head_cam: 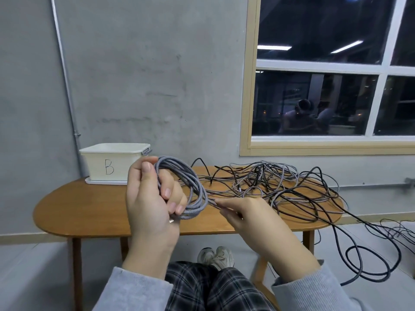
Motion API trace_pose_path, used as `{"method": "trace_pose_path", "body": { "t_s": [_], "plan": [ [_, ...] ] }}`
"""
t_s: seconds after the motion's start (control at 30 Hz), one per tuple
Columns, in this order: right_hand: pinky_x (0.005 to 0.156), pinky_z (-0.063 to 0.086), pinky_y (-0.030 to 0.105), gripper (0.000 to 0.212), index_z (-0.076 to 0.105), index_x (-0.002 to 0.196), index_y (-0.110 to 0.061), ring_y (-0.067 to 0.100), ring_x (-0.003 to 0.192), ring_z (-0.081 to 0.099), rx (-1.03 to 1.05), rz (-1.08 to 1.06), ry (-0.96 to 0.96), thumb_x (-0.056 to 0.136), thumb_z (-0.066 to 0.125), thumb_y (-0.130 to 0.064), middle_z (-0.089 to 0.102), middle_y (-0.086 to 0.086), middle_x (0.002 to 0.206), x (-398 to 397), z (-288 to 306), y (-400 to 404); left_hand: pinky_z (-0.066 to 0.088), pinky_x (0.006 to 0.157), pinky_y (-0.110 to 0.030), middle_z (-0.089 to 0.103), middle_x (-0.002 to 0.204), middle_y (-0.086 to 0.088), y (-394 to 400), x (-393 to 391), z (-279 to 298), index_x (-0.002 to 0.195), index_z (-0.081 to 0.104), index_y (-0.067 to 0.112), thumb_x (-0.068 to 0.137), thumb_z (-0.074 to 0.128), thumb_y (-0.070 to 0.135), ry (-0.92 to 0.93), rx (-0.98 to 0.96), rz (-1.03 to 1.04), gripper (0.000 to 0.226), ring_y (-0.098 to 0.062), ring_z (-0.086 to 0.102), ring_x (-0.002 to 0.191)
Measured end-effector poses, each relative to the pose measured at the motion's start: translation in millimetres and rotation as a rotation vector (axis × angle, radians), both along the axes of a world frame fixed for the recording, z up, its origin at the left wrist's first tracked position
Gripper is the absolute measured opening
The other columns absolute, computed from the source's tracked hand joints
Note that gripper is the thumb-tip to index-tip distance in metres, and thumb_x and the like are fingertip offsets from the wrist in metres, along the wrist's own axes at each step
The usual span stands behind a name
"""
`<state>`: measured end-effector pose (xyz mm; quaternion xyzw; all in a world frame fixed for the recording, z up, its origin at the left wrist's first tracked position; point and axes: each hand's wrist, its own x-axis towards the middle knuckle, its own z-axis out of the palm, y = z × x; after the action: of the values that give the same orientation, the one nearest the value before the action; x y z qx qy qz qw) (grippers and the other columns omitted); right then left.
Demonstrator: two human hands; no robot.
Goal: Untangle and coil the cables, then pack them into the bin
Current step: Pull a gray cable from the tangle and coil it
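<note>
My left hand [149, 199] grips a coil of grey braided cable [189, 184], several loops held up above the wooden table [74, 209]. From the coil a strand runs right, and my right hand [243, 212] pinches it just beside the coil. Behind my right hand a tangle of black and grey cables [280, 185] lies spread over the right half of the table. A white bin marked "B" [112, 163] stands at the table's back left, on a white lid; its inside is hidden.
Black cables [368, 250] trail off the table's right end and loop across the grey floor. A grey wall and a window stand behind the table. My knees and shoes [215, 258] are under the table's front edge.
</note>
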<state>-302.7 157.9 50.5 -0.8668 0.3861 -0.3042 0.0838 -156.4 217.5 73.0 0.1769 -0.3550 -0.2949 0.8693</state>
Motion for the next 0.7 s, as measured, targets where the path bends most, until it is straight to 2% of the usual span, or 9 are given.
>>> {"method": "trace_pose_path", "body": {
  "t_s": [0.03,0.07,0.2,0.4,0.5,0.6,0.7],
  "plan": [
    [0.079,0.045,0.014,0.030,0.061,0.124,-0.033,-0.003,0.096,0.060,-0.004,0.009,0.018,0.097,0.049,-0.030,0.068,-0.021,0.105,-1,1,2,0.023,0.034,-0.015,0.029,0.045,0.003,0,1,0,0.082,0.049,0.019,0.105,0.029,0.018,-0.009,0.001,0.044,0.030,-0.007,0.021,0.031],
    [0.084,0.046,0.017,0.029,0.063,0.123,-0.031,0.001,0.102,0.060,-0.013,0.018,0.038,0.097,0.049,-0.029,0.069,-0.015,0.110,-1,3,4,0.023,0.034,-0.016,0.030,0.045,0.003,-1,1,0,0.083,0.048,0.019,0.105,0.028,0.017,-0.018,0.007,0.083,0.030,-0.008,0.021,0.031],
    [0.081,0.051,0.030,0.024,0.067,0.113,-0.026,0.011,0.094,0.063,-0.039,0.045,0.136,0.096,0.050,-0.030,0.071,-0.007,0.100,0,7,13,0.025,0.035,-0.019,0.032,0.047,0.003,-4,3,-4,0.083,0.048,0.021,0.106,0.028,0.018,-0.064,0.039,0.198,0.030,-0.011,0.024,0.033],
    [0.079,0.053,0.031,0.018,0.065,0.102,-0.027,0.009,0.091,0.061,-0.051,0.029,0.157,0.093,0.051,-0.033,0.068,-0.009,0.095,3,10,25,0.030,0.037,-0.021,0.036,0.048,0.002,-4,3,-6,0.082,0.044,0.023,0.093,0.038,0.039,-0.209,0.020,0.279,0.021,-0.013,0.029,0.033],
    [0.076,0.051,0.027,0.013,0.062,0.096,-0.030,0.006,0.085,0.058,-0.048,-0.035,0.113,0.093,0.052,-0.038,0.064,-0.013,0.088,-5,14,24,0.027,0.036,-0.018,0.033,0.047,0.002,-2,8,-1,0.082,0.042,0.021,0.101,0.032,0.033,-0.168,0.032,0.224,0.025,-0.011,0.026,0.032],
    [0.072,0.051,0.029,0.014,0.060,0.095,-0.028,0.008,0.081,0.058,-0.094,-0.147,0.036,0.093,0.051,-0.040,0.063,-0.012,0.085,-12,14,17,0.022,0.036,-0.012,0.028,0.045,0.003,2,18,5,0.079,0.045,0.021,0.101,0.031,0.035,-0.056,0.038,0.037,0.029,-0.008,0.021,0.030],
    [0.072,0.051,0.032,0.014,0.061,0.094,-0.027,0.010,0.083,0.058,-0.100,-0.195,-0.032,0.092,0.053,-0.039,0.064,-0.012,0.084,-14,13,13,0.021,0.036,-0.011,0.027,0.045,0.004,5,21,8,0.080,0.046,0.021,0.101,0.032,0.035,-0.103,0.047,0.004,0.029,-0.007,0.020,0.030]
  ]
}}
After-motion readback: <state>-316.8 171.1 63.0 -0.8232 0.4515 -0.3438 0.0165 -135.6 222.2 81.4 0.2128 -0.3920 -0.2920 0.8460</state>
